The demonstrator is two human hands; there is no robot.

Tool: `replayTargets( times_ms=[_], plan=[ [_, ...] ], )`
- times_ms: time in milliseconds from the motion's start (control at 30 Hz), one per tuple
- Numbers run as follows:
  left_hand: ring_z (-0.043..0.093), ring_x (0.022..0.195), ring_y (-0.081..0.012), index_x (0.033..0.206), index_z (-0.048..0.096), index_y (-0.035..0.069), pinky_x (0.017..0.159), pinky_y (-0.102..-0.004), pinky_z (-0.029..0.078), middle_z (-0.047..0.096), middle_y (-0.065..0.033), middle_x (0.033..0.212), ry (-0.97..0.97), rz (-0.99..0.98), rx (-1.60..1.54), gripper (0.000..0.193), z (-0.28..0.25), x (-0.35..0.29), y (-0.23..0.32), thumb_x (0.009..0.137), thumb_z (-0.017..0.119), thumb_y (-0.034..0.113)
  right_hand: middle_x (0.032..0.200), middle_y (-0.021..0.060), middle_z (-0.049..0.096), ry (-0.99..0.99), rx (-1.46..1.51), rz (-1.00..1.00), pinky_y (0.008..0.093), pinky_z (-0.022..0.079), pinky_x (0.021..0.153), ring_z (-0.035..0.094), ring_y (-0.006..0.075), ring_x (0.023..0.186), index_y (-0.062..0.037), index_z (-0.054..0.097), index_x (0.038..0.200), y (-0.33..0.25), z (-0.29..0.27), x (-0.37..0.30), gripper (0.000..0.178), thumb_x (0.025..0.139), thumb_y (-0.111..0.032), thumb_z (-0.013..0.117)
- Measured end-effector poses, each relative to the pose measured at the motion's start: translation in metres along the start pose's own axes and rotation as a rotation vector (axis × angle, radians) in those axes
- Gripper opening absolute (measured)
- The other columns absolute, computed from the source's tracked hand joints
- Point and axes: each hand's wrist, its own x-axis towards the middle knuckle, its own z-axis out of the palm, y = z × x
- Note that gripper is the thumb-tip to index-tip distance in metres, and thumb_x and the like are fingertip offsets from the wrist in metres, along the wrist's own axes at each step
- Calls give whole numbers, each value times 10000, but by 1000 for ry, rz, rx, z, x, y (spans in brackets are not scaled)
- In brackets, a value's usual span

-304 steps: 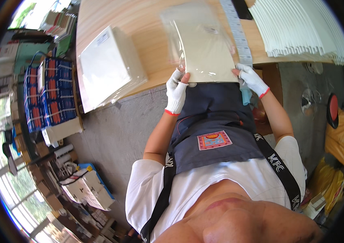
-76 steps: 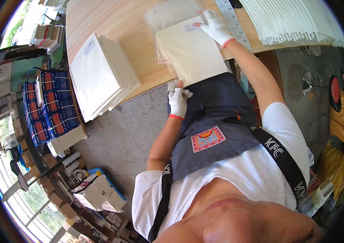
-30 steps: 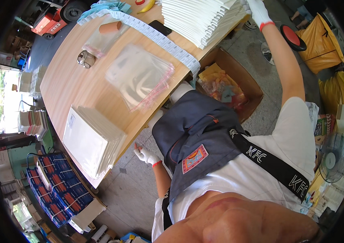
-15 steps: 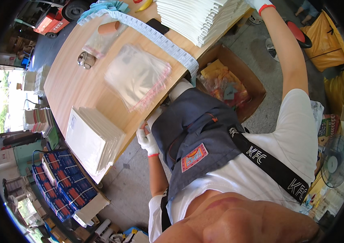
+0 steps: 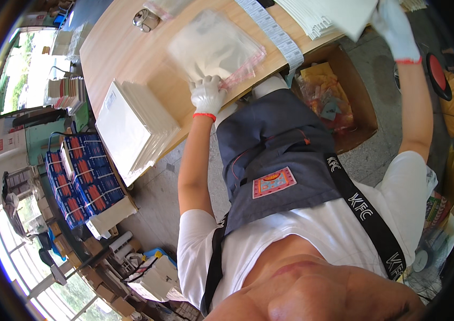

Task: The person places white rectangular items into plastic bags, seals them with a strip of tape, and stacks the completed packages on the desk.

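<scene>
In a white knit glove with a red cuff, my left hand (image 5: pixel 207 96) rests at the table's near edge, fingers spread at the corner of a pile of clear plastic bags (image 5: pixel 213 45) with pinkish edge strips. My right hand (image 5: pixel 395 35), gloved the same way and slightly blurred, is raised at the upper right. It grips a flat white booklet (image 5: pixel 352 15) by its edge, beside a fanned stack of white booklets (image 5: pixel 304 18). Left of my left hand, a pile of white booklets in clear sleeves (image 5: pixel 125 128) lies on the table.
A strip of printed labels (image 5: pixel 272 32) runs across the wooden table (image 5: pixel 122 51). A metal can (image 5: pixel 145 20) stands farther back. Below the table edge is an open cardboard box (image 5: pixel 363 115) of packaging. Strapped blue packs (image 5: pixel 85 174) stand at the left.
My left hand has moved up from beside the table onto the bag pile's edge. My right hand has brought a white booklet off the stack. The view has shifted.
</scene>
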Motion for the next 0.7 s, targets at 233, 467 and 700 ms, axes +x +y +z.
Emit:
replayTargets(
  times_ms=[233, 467, 700],
  plan=[
    [604, 927, -276, 1005, 571, 184, 718, -425, 518, 586, -60, 1052, -57, -249, -85, 284, 2, 7, -15, 726, 616, 168, 1074, 137, 594, -243, 7, 626, 210, 563, 700, 645, 119, 884, 60, 448, 1210, 135, -15, -79, 484, 823, -192, 594],
    [599, 879, -262, 951, 616, 187, 727, -403, 490, 602, -29, 1006, 351, -144, -301, 267, 15, -21, -29, 700, 586, 99, 933, 43, 613, 18, 266, 680, 178, 455, 421, 595, 75, 617, -22, 469, 1177, 229, -23, -106, 377, 847, -166, 583],
    [595, 646, -199, 906, 637, 171, 595, -330, 480, 617, -12, 852, 386, -253, -621, 278, 4, -24, -18, 688, 556, 19, 758, 12, 560, 103, 303, 724, 185, 322, 345, 471, 68, 452, -87, 501, 1036, 247, -4, -124, 232, 848, -186, 594]
  ],
)
